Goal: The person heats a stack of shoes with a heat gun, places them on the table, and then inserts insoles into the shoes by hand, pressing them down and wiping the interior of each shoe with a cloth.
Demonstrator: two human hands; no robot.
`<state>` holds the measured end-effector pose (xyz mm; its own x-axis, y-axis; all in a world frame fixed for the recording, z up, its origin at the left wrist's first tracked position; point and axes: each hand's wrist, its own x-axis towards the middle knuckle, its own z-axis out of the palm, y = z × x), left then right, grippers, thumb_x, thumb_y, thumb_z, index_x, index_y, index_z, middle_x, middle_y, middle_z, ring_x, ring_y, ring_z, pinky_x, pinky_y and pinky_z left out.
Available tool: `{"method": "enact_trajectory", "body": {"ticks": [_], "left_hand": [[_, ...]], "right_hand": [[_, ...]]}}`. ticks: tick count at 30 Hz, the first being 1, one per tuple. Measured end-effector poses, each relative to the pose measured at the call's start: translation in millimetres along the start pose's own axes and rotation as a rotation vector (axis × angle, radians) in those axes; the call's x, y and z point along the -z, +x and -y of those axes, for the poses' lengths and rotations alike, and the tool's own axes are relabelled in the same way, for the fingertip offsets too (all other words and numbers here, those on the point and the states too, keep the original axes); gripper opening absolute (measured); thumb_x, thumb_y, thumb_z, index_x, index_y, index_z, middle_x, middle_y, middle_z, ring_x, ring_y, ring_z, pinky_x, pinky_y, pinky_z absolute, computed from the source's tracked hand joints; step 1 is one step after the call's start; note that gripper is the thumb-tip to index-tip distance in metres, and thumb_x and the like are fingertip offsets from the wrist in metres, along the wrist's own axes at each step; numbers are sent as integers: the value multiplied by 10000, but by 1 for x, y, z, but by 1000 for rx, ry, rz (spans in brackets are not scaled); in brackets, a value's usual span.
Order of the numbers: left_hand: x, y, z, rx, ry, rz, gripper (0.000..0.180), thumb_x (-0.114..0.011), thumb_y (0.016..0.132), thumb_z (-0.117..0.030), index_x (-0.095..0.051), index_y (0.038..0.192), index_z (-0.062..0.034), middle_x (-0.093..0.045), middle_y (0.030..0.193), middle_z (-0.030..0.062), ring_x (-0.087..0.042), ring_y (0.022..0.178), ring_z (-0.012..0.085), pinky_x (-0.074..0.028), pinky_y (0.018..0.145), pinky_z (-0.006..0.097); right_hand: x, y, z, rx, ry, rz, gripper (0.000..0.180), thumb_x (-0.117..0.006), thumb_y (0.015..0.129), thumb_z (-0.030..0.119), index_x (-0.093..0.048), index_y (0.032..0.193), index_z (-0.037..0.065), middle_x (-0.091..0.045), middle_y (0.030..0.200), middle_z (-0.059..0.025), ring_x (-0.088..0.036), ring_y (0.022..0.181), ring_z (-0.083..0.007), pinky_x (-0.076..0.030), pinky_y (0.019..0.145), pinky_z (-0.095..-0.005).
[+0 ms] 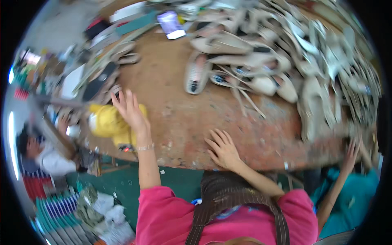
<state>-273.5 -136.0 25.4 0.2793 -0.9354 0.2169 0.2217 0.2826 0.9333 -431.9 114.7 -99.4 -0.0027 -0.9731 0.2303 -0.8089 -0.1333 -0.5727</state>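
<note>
My left hand (131, 112) is stretched out over the left end of the worktable, fingers apart, with nothing in it. Right beside and partly beneath it lies a yellow plush-looking bundle (108, 121). Flat on the table near its front edge rests my right hand (222, 149), fingers spread and holding nothing. Beige flat shoes (261, 61) are heaped across the far middle and right of the table. The nearest ones, a shoe with its insole showing (197, 75) and a pair trailing straps (245, 98), lie farther off than my right hand.
A lit phone (171, 25) lies at the table's far side. Dark sole pieces and beige shoes (100, 81) sit at the left edge. To the right, a co-worker in teal (351, 200) reaches over the table. Another person (51, 157) sits at left, near stacked green-grey items (57, 214).
</note>
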Motion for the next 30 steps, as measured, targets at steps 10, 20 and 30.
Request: {"method": "enact_trajectory", "body": {"ticks": [10,20,30], "left_hand": [[54,-163,24,502,156,450,417,-566,975,-98,-456,1365,-1,-585,1250,188,-607,1124,262,-526,935,361],[6,-238,13,608,95,722,384,-577,966,-91,-494,1329,3,-625,1190,159,-628,1063,217,-535,899,344],[-40,-304,20,984,-273,1193,876,-661,886,-494,-243,1511,-44,-356,1509,149,-391,1366,278,-385,1086,455]], "right_hand": [[150,-73,-93,-521,-547,-802,745,-739,768,198,-424,1441,161,-321,1468,-254,-288,1354,-486,-235,1098,-614],[170,-158,-141,-732,-272,-913,583,-777,720,114,-619,1280,81,-551,1224,-194,-616,1066,-310,-509,892,-388],[152,-154,1,-697,1163,-803,463,-735,708,33,-626,1144,-81,-675,1088,-106,-619,969,-153,-451,905,-283]]}}
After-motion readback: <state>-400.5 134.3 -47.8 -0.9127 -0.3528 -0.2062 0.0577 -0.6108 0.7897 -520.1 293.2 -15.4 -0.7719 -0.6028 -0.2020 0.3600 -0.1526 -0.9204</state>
